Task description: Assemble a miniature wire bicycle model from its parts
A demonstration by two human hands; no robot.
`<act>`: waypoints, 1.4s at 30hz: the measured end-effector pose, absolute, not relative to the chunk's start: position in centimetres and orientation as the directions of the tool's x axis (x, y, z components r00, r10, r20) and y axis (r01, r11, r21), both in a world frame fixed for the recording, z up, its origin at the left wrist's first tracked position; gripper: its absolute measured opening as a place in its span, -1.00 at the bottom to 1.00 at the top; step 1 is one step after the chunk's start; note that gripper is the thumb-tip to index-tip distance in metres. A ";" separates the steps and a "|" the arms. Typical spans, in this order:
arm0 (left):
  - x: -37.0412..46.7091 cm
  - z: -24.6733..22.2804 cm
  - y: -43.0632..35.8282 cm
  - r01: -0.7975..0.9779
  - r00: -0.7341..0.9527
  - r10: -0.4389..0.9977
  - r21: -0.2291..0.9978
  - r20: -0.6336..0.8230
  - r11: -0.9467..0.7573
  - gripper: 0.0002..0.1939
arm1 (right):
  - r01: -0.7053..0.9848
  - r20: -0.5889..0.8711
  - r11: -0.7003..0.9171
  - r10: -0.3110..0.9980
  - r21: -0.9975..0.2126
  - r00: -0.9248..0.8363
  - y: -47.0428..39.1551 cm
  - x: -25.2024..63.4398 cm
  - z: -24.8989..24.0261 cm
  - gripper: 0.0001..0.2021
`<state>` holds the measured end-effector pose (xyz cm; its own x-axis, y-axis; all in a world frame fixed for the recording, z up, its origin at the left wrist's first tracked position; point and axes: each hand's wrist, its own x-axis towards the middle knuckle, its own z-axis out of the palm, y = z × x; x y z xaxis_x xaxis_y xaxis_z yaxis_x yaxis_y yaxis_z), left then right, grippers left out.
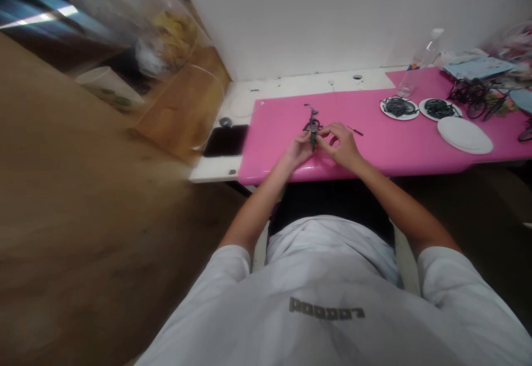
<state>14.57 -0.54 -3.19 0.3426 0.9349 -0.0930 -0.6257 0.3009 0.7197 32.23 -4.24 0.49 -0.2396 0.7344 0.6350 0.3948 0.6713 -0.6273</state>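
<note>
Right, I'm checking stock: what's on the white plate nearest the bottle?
The white plate carries a tangled heap of thin dark pieces. The heap covers the plate's middle, so whatever lies at the bottom is hidden, and the pieces are too small to count.

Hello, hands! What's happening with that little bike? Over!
Left hand holding little dark bike; right hand up against it. Thin dark tool lying on pink cover, near right hand. Over.

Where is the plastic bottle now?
In the head view, the plastic bottle stands on the right, towards the back of the pink mat, just behind the left white plate of dark parts.
</note>
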 end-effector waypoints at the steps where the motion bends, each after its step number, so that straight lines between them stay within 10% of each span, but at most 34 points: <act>1: 14.6 -3.1 -0.6 -0.629 0.342 0.935 0.715 -0.097 0.304 -0.96 | 0.417 0.638 0.672 0.731 -0.612 -0.243 -4.2 32.3 0.6 -0.83; 19: 14.7 -2.1 0.5 -0.376 0.115 0.986 0.924 0.120 -0.069 -0.78 | 0.585 0.562 0.599 0.780 -0.546 -0.274 -3.2 35.1 2.4 -0.47; 29: 15.2 -0.1 -1.1 -0.292 0.071 0.959 0.925 0.275 -0.244 -0.50 | 0.219 0.364 0.394 0.917 -0.893 -0.165 -2.1 35.3 2.2 -0.33; 42: 15.7 -0.3 -0.9 -0.308 0.078 0.953 0.916 0.292 -0.255 -0.64 | 0.070 0.307 0.310 0.950 -0.948 -0.051 -0.9 35.5 1.0 -0.43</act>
